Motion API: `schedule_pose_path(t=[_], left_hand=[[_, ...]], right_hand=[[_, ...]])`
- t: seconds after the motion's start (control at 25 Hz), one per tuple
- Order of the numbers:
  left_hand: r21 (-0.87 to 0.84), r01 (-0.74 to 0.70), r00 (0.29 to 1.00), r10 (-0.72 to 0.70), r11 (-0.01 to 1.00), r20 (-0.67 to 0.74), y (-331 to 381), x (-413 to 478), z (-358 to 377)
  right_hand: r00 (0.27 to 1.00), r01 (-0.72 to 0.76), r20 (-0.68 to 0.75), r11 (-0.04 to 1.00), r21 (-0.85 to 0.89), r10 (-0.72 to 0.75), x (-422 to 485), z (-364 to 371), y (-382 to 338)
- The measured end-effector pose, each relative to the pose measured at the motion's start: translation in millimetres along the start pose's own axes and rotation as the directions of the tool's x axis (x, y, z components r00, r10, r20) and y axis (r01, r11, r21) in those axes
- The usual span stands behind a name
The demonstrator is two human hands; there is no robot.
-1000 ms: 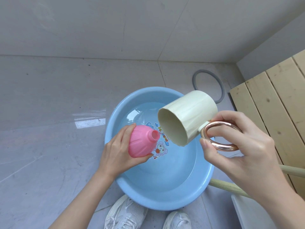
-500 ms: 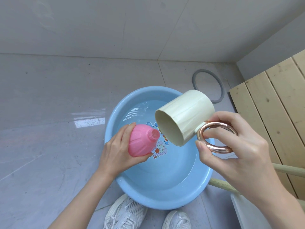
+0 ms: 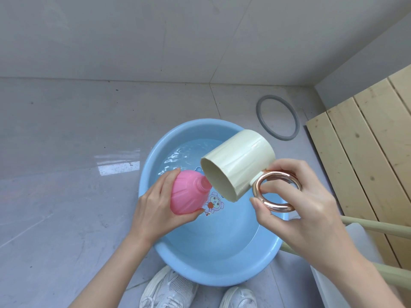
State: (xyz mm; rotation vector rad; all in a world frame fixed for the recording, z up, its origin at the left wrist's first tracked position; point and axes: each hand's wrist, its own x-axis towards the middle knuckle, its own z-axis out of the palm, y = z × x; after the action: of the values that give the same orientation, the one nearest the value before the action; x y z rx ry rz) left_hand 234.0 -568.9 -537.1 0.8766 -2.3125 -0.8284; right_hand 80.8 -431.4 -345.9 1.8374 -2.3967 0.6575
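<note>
While our left hand point(image 3: 155, 207) grips the pink bottle point(image 3: 189, 194) and our right point(image 3: 298, 210) holds the tilted cream mug point(image 3: 238, 165) by its handle, we judge pouring imminent, filling outstanding.

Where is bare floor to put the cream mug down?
Set the cream mug on the tiled floor left of the blue basin, bare up to the wall. Right of the basin is crowded: wooden poles, slatted boards, grey ring.

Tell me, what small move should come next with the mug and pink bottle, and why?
Probably tip the mug a little further with the right hand, so it pours into the pink bottle. Its lower rim sits beside the bottle's open neck, which the left hand holds tilted toward it, over the blue basin.
</note>
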Motion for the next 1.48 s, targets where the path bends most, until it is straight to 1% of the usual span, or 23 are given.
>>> schedule_pose_path(t=[0.12,0.2,0.28,0.36,0.48,0.56,0.6,0.68,0.76,0.8,0.88,0.96,1.04,1.12,1.2,1.32,1.48], left_hand=[[0.001,-0.013,1.000,0.013,1.000,-0.021,0.7,0.5,-0.3],[-0.003,-0.009,1.000,0.009,1.000,-0.028,1.9,0.9,-0.7],[-0.006,-0.004,1.000,0.003,1.000,-0.029,2.6,1.2,-1.4],[0.000,-0.007,0.999,0.007,1.000,-0.032,2.3,1.0,-0.9],[0.001,-0.012,1.000,0.012,1.000,-0.027,0.6,0.9,-0.1],[0.005,-0.011,1.000,0.011,1.000,-0.020,0.2,0.5,0.3],[0.010,-0.010,1.000,0.011,1.000,-0.019,0.1,0.6,0.3],[0.016,-0.009,1.000,0.009,1.000,-0.016,0.4,0.7,-0.3],[0.020,-0.010,1.000,0.010,1.000,-0.014,1.4,1.1,-0.4],[0.019,-0.010,1.000,0.010,1.000,-0.013,1.9,1.4,-0.6],[0.016,-0.007,1.000,0.007,1.000,-0.011,2.2,1.7,-1.3],[0.019,-0.005,1.000,0.006,1.000,-0.009,2.1,1.7,-1.6],[0.026,-0.002,1.000,0.003,1.000,-0.004,2.9,1.9,-1.8],[0.031,-0.003,1.000,0.003,1.000,0.002,3.5,2.0,-1.9],[0.029,-0.003,1.000,0.002,1.000,0.006,4.4,2.4,-2.5],[0.021,0.003,1.000,-0.003,1.000,0.012,5.5,3.3,-4.0],[-0.011,0.040,0.999,-0.040,0.999,0.025,9.9,6.1,-6.9]], right_hand=[[0.997,-0.068,-0.024,0.995,0.079,0.071,1.7,-3.6,1.6],[0.975,-0.204,-0.034,0.946,0.251,0.219,4.5,-5.9,1.3],[0.916,-0.358,0.011,0.804,0.475,0.402,8.9,-6.4,0.9],[0.841,-0.473,0.082,0.656,0.588,0.534,12.5,-2.3,4.3],[0.699,-0.635,0.222,0.448,0.629,0.680,15.1,15.2,14.9],[0.607,-0.689,0.302,0.297,0.661,0.735,13.6,31.6,24.7],[0.571,-0.705,0.331,0.241,0.667,0.751,11.8,40.1,30.4],[0.519,-0.739,0.372,0.184,0.648,0.770,6.8,57.0,41.8],[0.482,-0.781,0.392,0.182,0.597,0.784,1.2,73.5,51.8],[0.468,-0.807,0.391,0.203,0.554,0.792,-1.8,81.6,55.7],[0.472,-0.847,0.387,0.286,0.448,0.792,-7.9,96.9,61.5],[0.501,-0.847,0.372,0.353,0.398,0.782,-14.8,110.9,64.4],[0.536,-0.827,0.340,0.398,0.398,0.773,-22.4,123.6,66.5],[0.590,-0.790,0.296,0.464,0.400,0.751,-29.6,134.7,68.3],[0.636,-0.761,0.259,0.536,0.364,0.727,-37.5,145.9,72.2],[0.675,-0.737,0.238,0.622,0.265,0.698,-46.2,158.9,76.2],[0.701,-0.704,0.216,0.707,0.063,0.679,-51.8,164.5,79.3]])
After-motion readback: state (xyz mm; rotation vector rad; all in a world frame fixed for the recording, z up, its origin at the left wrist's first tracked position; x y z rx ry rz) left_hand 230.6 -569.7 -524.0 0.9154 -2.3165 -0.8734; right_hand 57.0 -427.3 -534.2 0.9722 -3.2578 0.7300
